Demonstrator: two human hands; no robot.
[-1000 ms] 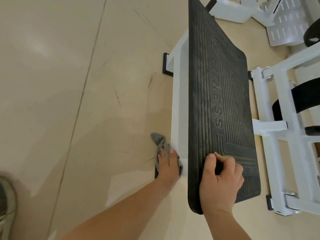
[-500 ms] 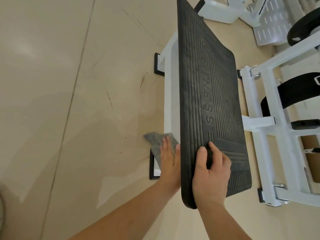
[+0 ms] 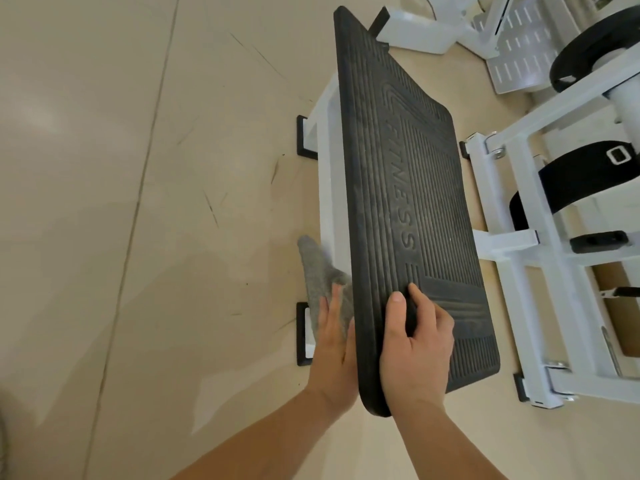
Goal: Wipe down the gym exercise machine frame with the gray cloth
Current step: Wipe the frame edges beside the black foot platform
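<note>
a: the gray cloth (image 3: 320, 278) has slid up off the black foot cap (image 3: 299, 334) since a second ago. it now lies against the white frame rail (image 3: 329, 188), beside the footplate (image 3: 381, 202).
b: which way does it run?
a: lengthwise along the rail, loose tip pointing away from the person. soft, light and limp, i'd say, so best pinned at its near end.
b: hands?
a: left hand (image 3: 334, 344) is flat, fingers straight, pressing it. right hand (image 3: 414, 344) is curled round the footplate's edge.
</note>
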